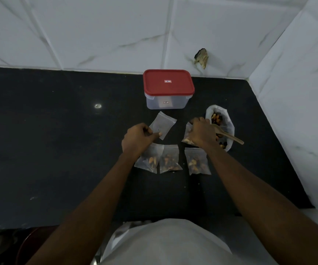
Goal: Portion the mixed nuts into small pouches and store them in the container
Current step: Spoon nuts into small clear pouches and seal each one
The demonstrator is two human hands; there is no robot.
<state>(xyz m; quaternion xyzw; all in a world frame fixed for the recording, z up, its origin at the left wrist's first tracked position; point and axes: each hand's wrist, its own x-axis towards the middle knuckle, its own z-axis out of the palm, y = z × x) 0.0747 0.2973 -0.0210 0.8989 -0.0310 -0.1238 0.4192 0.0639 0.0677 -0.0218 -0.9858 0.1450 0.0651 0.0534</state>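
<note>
My left hand (138, 139) pinches the lower corner of an empty clear pouch (163, 124) on the black counter. My right hand (202, 133) grips a pouch partly filled with nuts (187, 136). Three filled pouches lie in a row nearer me: the left one (150, 160), the middle one (170, 159) and the right one (197, 161). At the right an open plastic bag of mixed nuts (220, 119) holds a wooden spoon (230, 137). Behind the pouches stands a clear container (166, 102) with its red lid (168, 82) on.
The black counter (58, 140) ends at white marble-look tiled walls behind and on the right. A chipped hole (201, 56) marks the back wall. A small bright spot (97, 106) shines on the counter at the left. More plastic lies at my waist (119, 234).
</note>
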